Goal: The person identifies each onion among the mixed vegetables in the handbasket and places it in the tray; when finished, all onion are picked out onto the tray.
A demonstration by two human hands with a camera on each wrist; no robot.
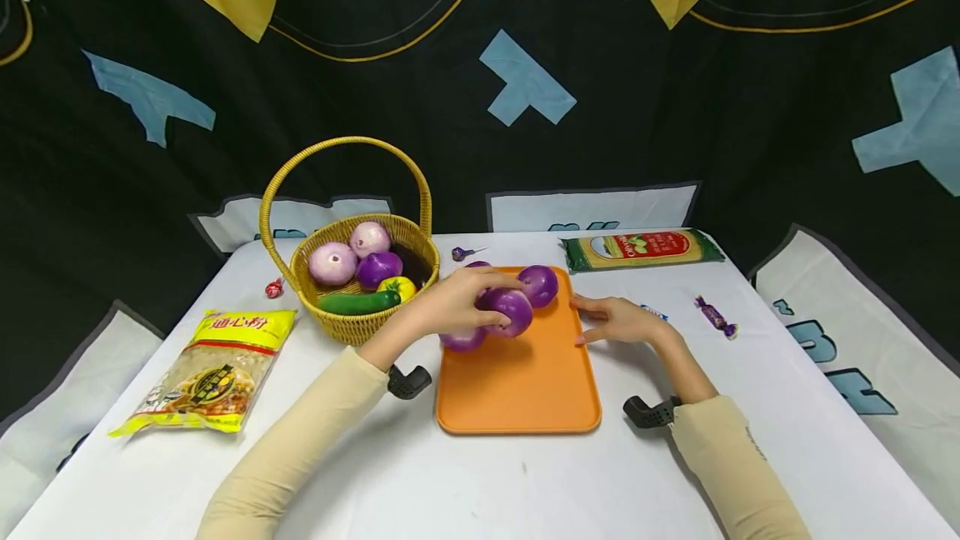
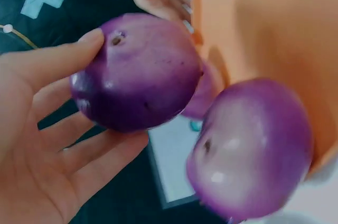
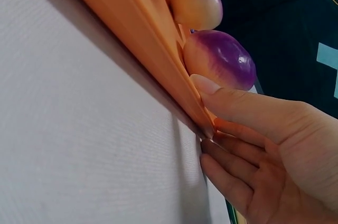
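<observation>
In the head view my left hand grips a purple onion above the orange tray. The left wrist view shows thumb and fingers curled round that onion. Another onion sits at the tray's far right corner, and one lies at its left edge. A further onion at the far left is mostly hidden behind my left hand. My right hand touches the tray's right edge, thumb and fingers spread along it; the right wrist view shows the fingertips at the rim.
A wicker basket holding onions, a cucumber and a yellow pepper stands at the back left. Nearby lies a macaroni bag. Behind the tray is a pasta packet; wrapped candies lie about the white table.
</observation>
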